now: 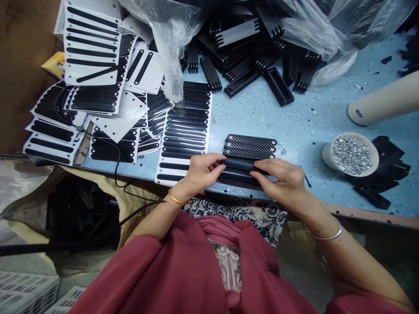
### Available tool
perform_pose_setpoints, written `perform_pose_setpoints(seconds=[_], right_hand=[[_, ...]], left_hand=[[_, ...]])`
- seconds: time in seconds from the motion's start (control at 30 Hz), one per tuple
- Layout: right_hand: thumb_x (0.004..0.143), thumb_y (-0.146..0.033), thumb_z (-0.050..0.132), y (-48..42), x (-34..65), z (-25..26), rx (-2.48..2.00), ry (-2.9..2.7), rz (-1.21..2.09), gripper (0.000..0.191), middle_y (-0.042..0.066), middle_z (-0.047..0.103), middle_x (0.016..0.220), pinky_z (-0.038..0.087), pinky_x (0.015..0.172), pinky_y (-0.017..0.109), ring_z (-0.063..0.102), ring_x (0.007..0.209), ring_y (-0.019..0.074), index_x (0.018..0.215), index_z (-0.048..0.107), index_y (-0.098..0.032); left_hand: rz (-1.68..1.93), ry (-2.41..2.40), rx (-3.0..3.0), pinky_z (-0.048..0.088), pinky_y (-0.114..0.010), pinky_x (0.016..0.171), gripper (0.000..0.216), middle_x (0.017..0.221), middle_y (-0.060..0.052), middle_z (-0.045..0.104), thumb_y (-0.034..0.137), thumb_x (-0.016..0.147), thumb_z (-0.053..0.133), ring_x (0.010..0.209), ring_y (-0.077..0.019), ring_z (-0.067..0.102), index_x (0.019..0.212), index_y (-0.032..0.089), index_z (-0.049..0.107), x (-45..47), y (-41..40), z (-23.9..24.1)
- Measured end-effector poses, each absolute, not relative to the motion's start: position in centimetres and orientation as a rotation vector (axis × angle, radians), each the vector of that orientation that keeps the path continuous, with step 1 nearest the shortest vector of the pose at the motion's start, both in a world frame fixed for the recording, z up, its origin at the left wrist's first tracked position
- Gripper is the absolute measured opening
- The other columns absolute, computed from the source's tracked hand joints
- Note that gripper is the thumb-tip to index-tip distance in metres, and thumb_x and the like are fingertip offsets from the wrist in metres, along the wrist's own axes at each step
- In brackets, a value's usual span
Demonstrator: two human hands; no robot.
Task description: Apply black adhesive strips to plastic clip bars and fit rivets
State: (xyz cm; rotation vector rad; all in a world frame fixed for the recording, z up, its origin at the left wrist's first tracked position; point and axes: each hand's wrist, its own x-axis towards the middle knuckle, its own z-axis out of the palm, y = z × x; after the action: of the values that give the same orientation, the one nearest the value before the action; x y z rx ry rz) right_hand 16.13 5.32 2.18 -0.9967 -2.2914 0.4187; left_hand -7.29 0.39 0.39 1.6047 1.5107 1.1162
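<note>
In the head view, my left hand [203,171] pinches the left end of a smooth black plastic bar [240,165], while thumb and fingers of my right hand [281,176] grip its right end. Just below it, at the table's front edge, lies another dark bar [238,177]. Directly beyond my fingers are three black lattice-patterned bars [250,147] side by side, with small shiny metal pieces at their ends. Left of my left hand is a white sheet of black adhesive strips [185,141]. My fingertips partly cover the ends of the held bar.
More strip sheets [91,56] are piled at the left, crossed by a black cable [118,152]. Black plastic parts [242,56] heap up at the back beside clear plastic bags [163,26]. At right stand a cup of small metal pieces [352,155] and a beige cylinder [382,98].
</note>
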Motion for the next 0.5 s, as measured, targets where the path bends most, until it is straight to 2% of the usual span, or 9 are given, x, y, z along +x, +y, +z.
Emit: perform_pose_setpoints(seconds=[0.3, 0.5], right_hand=[[0.084, -0.023, 0.068, 5.29, 15.95, 1.86, -1.004, -2.281, 0.408, 0.007, 0.006, 0.077, 0.082, 0.059, 0.064, 0.036, 0.072, 0.070, 0.0221, 0.085, 0.074, -0.023], [0.084, -0.025, 0.067, 5.30, 15.98, 1.87, -1.022, -2.287, 0.390, 0.007, 0.006, 0.077, 0.083, 0.059, 0.064, 0.036, 0.073, 0.072, 0.0224, 0.086, 0.075, -0.023]], left_hand=[[1.111, 1.510, 1.591, 0.054, -0.023, 0.057, 0.019, 0.080, -0.003, 0.074, 0.017, 0.080, 0.065, 0.060, -0.0108, 0.063, 0.096, 0.015, 0.075, -7.30, 0.38, 0.32], [1.142, 1.524, 1.545, 0.053, -0.022, 0.054, 0.020, 0.069, -0.001, 0.071, 0.019, 0.079, 0.069, 0.055, -0.0098, 0.059, 0.097, 0.014, 0.075, -7.27, 0.33, 0.18]])
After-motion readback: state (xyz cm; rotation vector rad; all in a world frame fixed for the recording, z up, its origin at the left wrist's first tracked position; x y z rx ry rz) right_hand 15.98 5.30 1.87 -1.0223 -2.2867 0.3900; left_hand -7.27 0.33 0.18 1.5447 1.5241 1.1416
